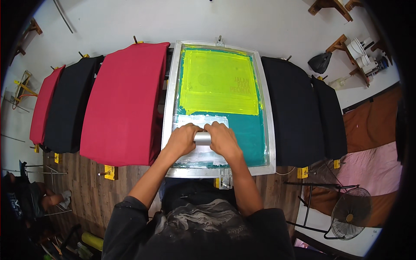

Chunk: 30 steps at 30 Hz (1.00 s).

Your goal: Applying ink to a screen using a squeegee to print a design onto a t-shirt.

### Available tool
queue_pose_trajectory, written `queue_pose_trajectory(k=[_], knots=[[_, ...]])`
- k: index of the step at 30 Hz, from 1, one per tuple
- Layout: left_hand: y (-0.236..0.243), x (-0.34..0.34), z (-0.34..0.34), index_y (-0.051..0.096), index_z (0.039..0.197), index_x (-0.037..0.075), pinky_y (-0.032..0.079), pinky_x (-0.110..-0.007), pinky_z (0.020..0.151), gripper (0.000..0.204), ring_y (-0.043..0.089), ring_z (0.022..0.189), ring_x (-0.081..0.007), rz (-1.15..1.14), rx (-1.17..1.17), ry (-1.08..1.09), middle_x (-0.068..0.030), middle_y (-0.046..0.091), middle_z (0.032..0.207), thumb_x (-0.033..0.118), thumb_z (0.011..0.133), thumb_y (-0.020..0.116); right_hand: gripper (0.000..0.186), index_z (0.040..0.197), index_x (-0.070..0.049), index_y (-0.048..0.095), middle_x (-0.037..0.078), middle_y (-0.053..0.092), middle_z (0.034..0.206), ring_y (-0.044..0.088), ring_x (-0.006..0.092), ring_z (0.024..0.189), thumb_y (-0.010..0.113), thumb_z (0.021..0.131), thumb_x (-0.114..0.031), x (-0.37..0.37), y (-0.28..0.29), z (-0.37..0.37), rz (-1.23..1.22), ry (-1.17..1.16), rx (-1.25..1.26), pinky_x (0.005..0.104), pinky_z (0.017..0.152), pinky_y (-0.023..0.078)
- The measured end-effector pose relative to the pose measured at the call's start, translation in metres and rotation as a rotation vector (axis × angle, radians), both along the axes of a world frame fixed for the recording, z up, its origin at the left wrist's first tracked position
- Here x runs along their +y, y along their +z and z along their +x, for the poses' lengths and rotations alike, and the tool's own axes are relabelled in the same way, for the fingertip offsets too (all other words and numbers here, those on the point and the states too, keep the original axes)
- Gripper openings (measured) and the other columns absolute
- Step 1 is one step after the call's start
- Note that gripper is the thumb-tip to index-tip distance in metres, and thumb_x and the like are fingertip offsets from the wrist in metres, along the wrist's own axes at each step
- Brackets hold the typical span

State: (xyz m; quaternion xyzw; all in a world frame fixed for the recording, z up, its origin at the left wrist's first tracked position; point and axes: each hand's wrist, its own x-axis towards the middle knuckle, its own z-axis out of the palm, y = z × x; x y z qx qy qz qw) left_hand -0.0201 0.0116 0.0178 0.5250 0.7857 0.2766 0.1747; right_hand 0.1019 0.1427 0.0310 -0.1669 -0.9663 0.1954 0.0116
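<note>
A silk-screen printing frame (269, 130) with a silver metal rim lies in front of me. Bright yellow-green ink (216, 97) covers the far part of its teal mesh (247, 134), and a whitish patch lies at the near left. On that patch, my left hand (182, 138) and my right hand (222, 138) are side by side, both closed around a squeegee (202, 138). Only a short length of its silver handle shows between them. The blade is hidden beneath my hands. A metal clamp (225, 179) grips the near edge of the frame.
Left of the frame, a red fabric-covered board (123, 104) stands close by, with a black one (71, 106) and another red one (47, 104) beyond. Black boards (292, 110) flank the right side. A standing fan (351, 213) is at the lower right; a person's leg (54, 200) shows at the lower left.
</note>
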Motion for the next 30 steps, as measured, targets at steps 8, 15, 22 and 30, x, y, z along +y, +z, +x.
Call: queue_pose_trajectory(k=[8, 15, 22, 30], knots=[[0.003, -0.057, 0.065, 0.060, 0.120, 0.000, 0.052, -0.042, 0.087, 0.063, 0.062, 0.102, -0.0385, 0.000, -0.044, -0.045, -0.0192, 0.062, 0.114, -0.007, 0.058, 0.070, 0.047, 0.112, -0.006, 0.060, 0.011, 0.055, 0.106, 0.054, 0.0322, 0.101, 0.069, 0.066, 0.003, -0.052, 0.003, 0.065, -0.062, 0.020, -0.067, 0.0446, 0.077, 0.047], [0.016, -0.036, 0.036, 0.069, 0.099, 0.002, 0.053, -0.044, 0.072, 0.037, 0.066, 0.078, -0.0355, 0.000, 0.053, -0.077, -0.0163, 0.067, 0.088, -0.002, 0.063, 0.068, 0.043, 0.111, -0.014, 0.064, 0.009, 0.059, 0.101, 0.058, 0.0301, 0.100, 0.072, 0.070, -0.004, -0.031, 0.017, 0.043, -0.027, 0.037, -0.062, 0.0461, 0.082, 0.043], [0.011, 0.008, -0.021, 0.069, 0.105, 0.005, 0.053, -0.046, 0.080, 0.037, 0.065, 0.090, -0.0390, -0.086, -0.016, -0.049, -0.0206, 0.067, 0.095, -0.005, 0.069, 0.064, 0.032, 0.107, -0.010, 0.065, 0.013, 0.063, 0.101, 0.061, 0.0340, 0.099, 0.066, 0.076, -0.003, 0.010, 0.010, -0.020, -0.003, 0.018, -0.122, 0.0497, 0.079, 0.050], [0.011, -0.058, 0.050, 0.060, 0.114, 0.000, 0.052, -0.045, 0.085, 0.054, 0.063, 0.096, -0.0404, -0.101, -0.065, -0.073, -0.0191, 0.062, 0.106, -0.007, 0.062, 0.068, 0.053, 0.115, -0.009, 0.059, 0.010, 0.054, 0.108, 0.051, 0.0320, 0.105, 0.068, 0.065, 0.005, -0.053, 0.006, 0.052, -0.132, 0.027, -0.091, 0.0431, 0.082, 0.049]])
